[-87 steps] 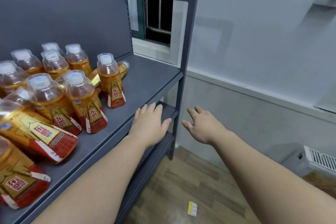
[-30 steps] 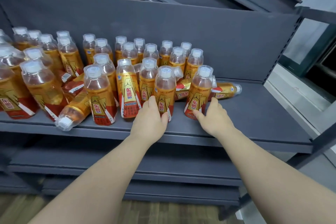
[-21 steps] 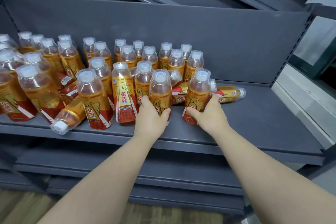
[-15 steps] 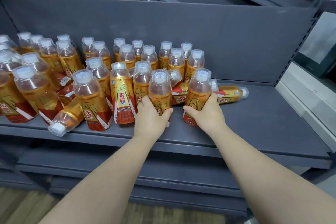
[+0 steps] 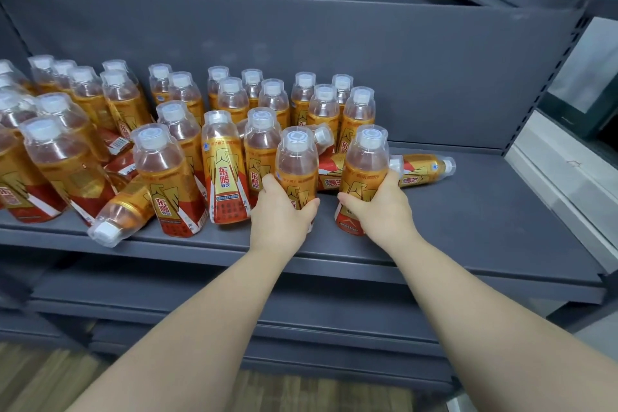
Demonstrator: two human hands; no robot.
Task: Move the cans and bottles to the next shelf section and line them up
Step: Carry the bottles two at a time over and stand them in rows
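Your left hand [image 5: 281,214] grips one upright clear-capped orange plastic bottle [image 5: 297,160], your right hand [image 5: 381,207] a second bottle [image 5: 366,164], at the grey metal shelf [image 5: 485,217] front. Lift both straight, clearing the toppled bottles [image 5: 424,170] behind.

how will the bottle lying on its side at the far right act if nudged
The lying bottle is round-bodied on a flat shelf, so it would probably roll. It looks filled, so likely heavy for its size. Its glossy wrap may be slippery.
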